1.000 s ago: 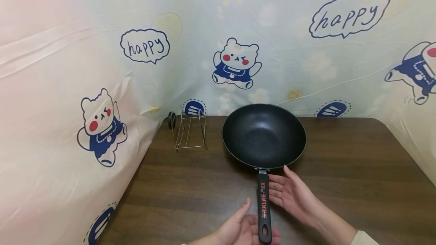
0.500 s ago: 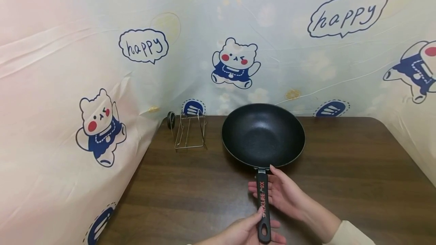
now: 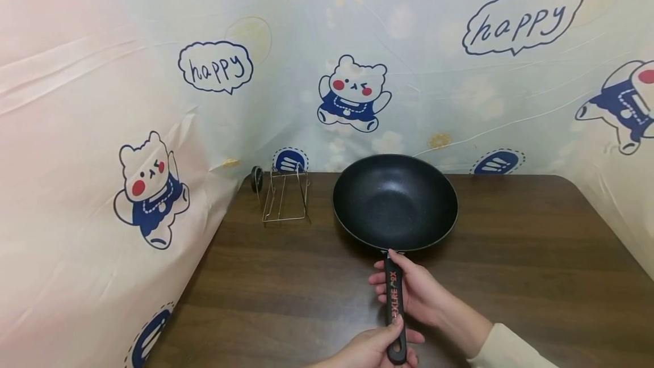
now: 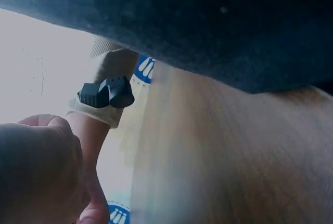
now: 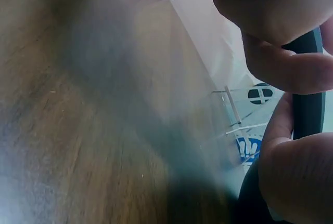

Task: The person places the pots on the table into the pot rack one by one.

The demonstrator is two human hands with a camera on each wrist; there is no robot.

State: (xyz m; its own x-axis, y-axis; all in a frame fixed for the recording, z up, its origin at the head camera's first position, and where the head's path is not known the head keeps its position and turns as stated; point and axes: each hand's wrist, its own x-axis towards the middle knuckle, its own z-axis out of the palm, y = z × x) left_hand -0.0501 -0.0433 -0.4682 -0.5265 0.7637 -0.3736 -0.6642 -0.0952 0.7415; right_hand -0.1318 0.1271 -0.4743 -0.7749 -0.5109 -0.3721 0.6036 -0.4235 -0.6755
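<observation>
Left hand [image 3: 380, 342] and right hand [image 3: 421, 294] both closed on the handle [image 3: 394, 291] of the pan [image 3: 395, 203]

Grip: the right hand holds the handle at its upper part, close under the pan's rim, thumb along the top and fingertips showing on the far side. The right wrist view confirms fingers curled round the dark grip. The left hand holds the lower part near the hanging hole, thumb across the top and fingers beneath. In the left wrist view its hold cannot be checked.

Position: the pan lies straight ahead of both hands, its bowl facing up at the back of the table [image 3: 511, 243]. The handle's long axis runs from the bowl back toward the person, almost in line with the body. The right hand is the nearer to the bowl; the left is at the free end. Whether the base touches the table cannot be determined.

Surroundings: a wire rack [image 3: 286, 220] stands to the left of the pan, well apart from both hands, with a dark round item [image 3: 257, 179] at its left side. A pale cloth [image 3: 434, 95] printed with bears and the word "happy" hangs behind. A light sleeve [image 3: 511, 351] covers the right forearm
</observation>
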